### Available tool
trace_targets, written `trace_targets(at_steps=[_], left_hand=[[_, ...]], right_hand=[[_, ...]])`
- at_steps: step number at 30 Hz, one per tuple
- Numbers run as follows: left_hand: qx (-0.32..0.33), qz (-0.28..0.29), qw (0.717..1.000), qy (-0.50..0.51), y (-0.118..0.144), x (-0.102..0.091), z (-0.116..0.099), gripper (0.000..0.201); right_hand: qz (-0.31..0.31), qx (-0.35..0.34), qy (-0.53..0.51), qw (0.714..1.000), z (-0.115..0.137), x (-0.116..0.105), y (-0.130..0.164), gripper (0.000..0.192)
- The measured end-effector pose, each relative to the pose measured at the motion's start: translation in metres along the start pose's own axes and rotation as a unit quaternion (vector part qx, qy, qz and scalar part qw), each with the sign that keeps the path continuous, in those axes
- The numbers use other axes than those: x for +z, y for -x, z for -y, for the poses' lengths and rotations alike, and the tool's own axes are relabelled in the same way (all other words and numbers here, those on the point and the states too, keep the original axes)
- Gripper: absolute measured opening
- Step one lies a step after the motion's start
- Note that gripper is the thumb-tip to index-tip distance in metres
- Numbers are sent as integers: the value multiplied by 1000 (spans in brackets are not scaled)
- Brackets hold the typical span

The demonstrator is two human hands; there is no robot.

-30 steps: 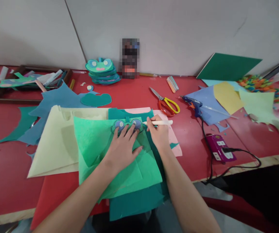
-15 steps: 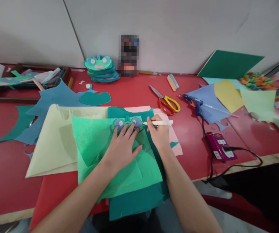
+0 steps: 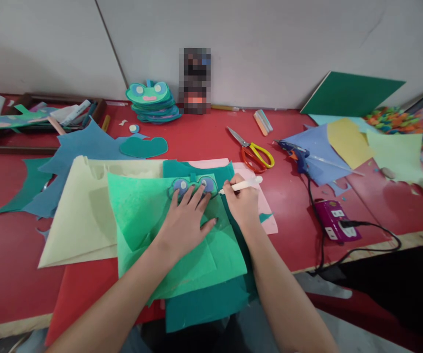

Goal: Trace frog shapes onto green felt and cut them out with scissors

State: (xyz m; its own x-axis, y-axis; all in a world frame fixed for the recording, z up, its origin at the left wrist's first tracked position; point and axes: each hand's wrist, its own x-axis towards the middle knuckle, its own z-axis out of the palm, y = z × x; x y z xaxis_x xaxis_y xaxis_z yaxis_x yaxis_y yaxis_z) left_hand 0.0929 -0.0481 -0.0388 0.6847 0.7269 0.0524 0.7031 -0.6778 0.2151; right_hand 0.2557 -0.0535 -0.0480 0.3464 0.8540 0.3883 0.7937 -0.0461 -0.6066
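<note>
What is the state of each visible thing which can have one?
Left hand: spread over eyed cutout
Right hand: gripping white pen
White pen: tip beside eyed cutout
Green sheet: creased
Scissors: lying, blades seemingly closed
Glue gun: lying
Power strip: one plug inserted
Face cutouts: stacked
Green board: leaning on wall
Brown tray: holding markers

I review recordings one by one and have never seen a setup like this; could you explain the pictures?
There is no machine: these are a person's bare hands. Every picture comes from one camera worn on the head, looking forward and down. The left hand lies spread over a face cutout on a light green sheet; the right hand holds a white pen beside it. On the red table are scissors, a blue glue gun, a purple socket box and a stack of similar faces.
</note>
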Motion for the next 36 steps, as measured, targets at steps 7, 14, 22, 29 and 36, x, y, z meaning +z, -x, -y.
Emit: trace_targets(at_steps=[7, 14, 22, 29, 36], left_hand=[[1, 5, 1000, -2, 0, -2, -1, 55], [2, 6, 1000, -4, 0, -2, -1, 56], [-1, 5, 1000, -3, 1, -2, -1, 55], [-1, 5, 1000, 9, 0, -2, -1, 55], [-17, 2, 998, 61, -1, -4, 5, 66]], right_hand=[[-7, 1, 6, 1000, 1, 0, 2, 21], [-27, 27, -19, 999, 1, -2, 2, 25], [20, 56, -37, 998, 1, -1, 1, 24], [4, 26, -15, 1000, 2, -2, 1, 24], [8, -2, -1, 1000, 6, -2, 6, 23]])
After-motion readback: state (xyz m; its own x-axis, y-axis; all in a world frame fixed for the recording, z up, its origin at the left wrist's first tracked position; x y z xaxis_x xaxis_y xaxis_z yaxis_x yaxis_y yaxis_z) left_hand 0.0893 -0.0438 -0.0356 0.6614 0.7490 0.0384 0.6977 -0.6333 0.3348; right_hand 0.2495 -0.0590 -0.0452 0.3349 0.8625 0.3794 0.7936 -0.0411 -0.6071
